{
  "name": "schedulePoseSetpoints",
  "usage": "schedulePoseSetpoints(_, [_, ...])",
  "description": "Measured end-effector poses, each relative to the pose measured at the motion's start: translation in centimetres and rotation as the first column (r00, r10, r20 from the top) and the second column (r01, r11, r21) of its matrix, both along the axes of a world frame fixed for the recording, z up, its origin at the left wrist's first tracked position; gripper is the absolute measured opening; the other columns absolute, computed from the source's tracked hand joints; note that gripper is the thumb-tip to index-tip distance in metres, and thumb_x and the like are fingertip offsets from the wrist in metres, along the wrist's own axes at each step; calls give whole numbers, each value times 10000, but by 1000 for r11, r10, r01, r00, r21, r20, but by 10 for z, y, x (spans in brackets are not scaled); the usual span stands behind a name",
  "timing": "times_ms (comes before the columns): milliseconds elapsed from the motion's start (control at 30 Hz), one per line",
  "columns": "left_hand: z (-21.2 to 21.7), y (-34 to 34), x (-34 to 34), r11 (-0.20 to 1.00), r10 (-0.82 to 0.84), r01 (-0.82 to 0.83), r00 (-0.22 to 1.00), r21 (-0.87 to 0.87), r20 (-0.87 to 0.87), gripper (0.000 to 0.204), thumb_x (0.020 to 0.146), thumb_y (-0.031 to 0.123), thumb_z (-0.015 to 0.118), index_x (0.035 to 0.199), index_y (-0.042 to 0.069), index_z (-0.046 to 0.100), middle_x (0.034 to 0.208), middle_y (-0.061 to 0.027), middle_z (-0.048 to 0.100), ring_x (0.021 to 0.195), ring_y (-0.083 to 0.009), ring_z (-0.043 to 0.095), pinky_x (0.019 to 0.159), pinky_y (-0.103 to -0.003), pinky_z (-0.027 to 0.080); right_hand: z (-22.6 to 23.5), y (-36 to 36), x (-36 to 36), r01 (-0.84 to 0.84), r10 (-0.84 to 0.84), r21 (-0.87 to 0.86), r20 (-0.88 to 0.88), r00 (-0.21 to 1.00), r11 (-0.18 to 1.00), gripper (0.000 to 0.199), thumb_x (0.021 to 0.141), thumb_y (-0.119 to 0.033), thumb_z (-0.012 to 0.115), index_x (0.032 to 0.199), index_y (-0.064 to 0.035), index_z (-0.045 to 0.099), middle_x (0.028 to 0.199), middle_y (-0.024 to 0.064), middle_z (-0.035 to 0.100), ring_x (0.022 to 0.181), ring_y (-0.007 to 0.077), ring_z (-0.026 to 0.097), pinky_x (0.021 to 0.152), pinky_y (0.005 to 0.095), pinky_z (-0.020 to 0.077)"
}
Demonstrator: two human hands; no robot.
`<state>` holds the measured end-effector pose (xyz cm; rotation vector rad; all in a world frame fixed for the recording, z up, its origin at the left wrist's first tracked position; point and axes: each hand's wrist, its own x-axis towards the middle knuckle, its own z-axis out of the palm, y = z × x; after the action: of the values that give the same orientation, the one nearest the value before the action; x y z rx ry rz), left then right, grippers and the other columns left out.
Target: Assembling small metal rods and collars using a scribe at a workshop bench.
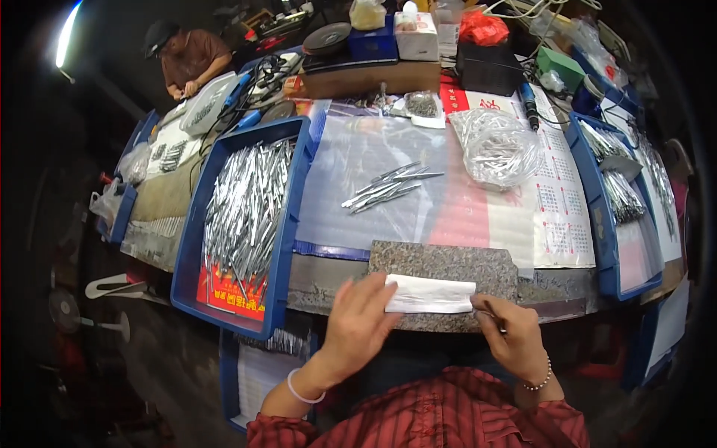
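Note:
A folded strip of white paper [431, 294] lies on a speckled granite slab [448, 259] at the table's near edge. My left hand [357, 322] is at the strip's left end, its fingers stretched out and a little blurred, holding nothing that I can see. By the right end, my right hand [515, 334] is closed in a pinch. Something thin and dark shows between its fingers, too small to name. Beyond the slab, a small pile of slim silvery metal pieces [390, 185] rests on a clear plastic sheet [336, 153].
To the left, a blue tray [287, 246] holds many similar metal pieces [250, 198]. A plastic bag of small parts [500, 153] sits at the right, before another blue tray [609, 254]. Boxes line the back around a wooden block [381, 79]. A co-worker [196, 60] sits far left.

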<state>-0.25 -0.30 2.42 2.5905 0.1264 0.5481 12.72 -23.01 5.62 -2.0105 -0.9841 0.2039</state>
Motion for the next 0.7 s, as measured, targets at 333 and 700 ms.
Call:
schedulePoseSetpoints(333, [-41, 84, 229, 965, 19, -26, 999, 261, 28, 111, 791, 120, 671, 875, 52, 645, 879, -134, 583, 905, -343, 563, 774, -450, 450, 4, -36, -25, -168, 174, 47, -213, 962, 985, 205, 844, -90, 688, 1044, -57, 659, 894, 130, 685, 739, 279, 685, 628, 321, 549])
schedulePoseSetpoints(700, [29, 20, 154, 985, -96, 118, 980, -126, 172, 111, 845, 102, 649, 857, 37, 560, 786, -139, 614, 757, -311, 613, 664, -416, 466, 4, -52, 0, 172, 16, 308, -524, 852, 936, 269, 899, -34, 628, 1158, -3, 561, 941, 95, 704, 642, 73, 603, 545, 213, 473])
